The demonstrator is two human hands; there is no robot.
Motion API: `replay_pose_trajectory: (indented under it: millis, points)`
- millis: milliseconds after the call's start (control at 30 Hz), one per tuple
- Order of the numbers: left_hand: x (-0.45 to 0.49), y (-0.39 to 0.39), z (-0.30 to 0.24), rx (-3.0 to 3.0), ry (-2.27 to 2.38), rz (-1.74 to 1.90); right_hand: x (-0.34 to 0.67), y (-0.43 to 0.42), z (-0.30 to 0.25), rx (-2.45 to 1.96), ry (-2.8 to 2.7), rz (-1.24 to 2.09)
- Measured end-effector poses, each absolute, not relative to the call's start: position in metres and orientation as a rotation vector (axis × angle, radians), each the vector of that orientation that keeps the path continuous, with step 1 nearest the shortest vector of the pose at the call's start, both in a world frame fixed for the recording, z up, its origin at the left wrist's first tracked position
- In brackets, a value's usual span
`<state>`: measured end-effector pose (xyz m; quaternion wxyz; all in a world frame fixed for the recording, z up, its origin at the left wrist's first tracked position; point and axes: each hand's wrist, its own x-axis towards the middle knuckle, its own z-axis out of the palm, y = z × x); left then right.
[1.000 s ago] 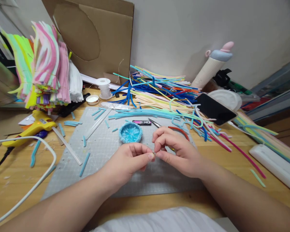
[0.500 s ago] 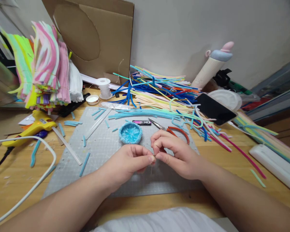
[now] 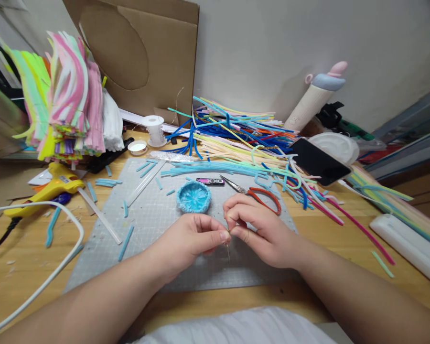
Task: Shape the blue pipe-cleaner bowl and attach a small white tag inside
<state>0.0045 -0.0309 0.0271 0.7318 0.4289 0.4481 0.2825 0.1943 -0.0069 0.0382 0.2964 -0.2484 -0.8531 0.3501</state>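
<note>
Over the grey cutting mat [image 3: 154, 258], my left hand [image 3: 197, 234] and my right hand [image 3: 260, 229] meet with their fingertips pinched together. A thin wire-like strand [image 3: 228, 253] hangs down from between them; its upper part is hidden by the fingers. Both hands are closed around this fine piece. Just behind my left hand sits a small fuzzy blue bowl [image 3: 193, 197], upright on the mat. Scissors with red-orange handles [image 3: 265, 198] lie behind my right hand, partly covered by it.
A yellow glue gun [image 3: 53, 188] with a white cable lies at left, among short blue pipe cleaner pieces [image 3: 125, 243]. Colourful pipe cleaners [image 3: 232, 129] are heaped at the back. A phone [image 3: 318, 161] leans at the right, near a white power strip [image 3: 408, 248].
The hanging strand has swung slightly to the right below my fingertips. Both hands stay in nearly the same place, still pinched together.
</note>
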Motion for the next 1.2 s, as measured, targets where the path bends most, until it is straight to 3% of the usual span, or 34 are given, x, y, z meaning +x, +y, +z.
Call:
replay_pose_trajectory:
  millis: [200,433,533,633,900,1200]
  points:
    - [0.004,-0.030,0.030,0.976,0.978,0.680,0.193,-0.006,0.036,-0.747,-2.128,1.032]
    - [0.001,-0.028,0.027,0.834,0.904,0.896,0.174,-0.021,0.023,-0.974,-1.479,1.660]
    - [0.003,-0.029,0.027,0.775,0.862,0.923,0.165,-0.029,0.019,-0.931,-1.299,1.759]
    - [0.005,-0.030,0.027,0.755,0.899,0.949,0.162,-0.034,0.017,-0.992,-1.332,1.610]
    - [0.007,-0.032,0.027,0.688,0.901,0.970,0.172,-0.030,0.016,-0.969,-1.887,0.735]
    - [0.007,-0.033,0.025,0.682,0.883,0.969,0.178,-0.026,0.021,-0.732,-2.059,0.638]
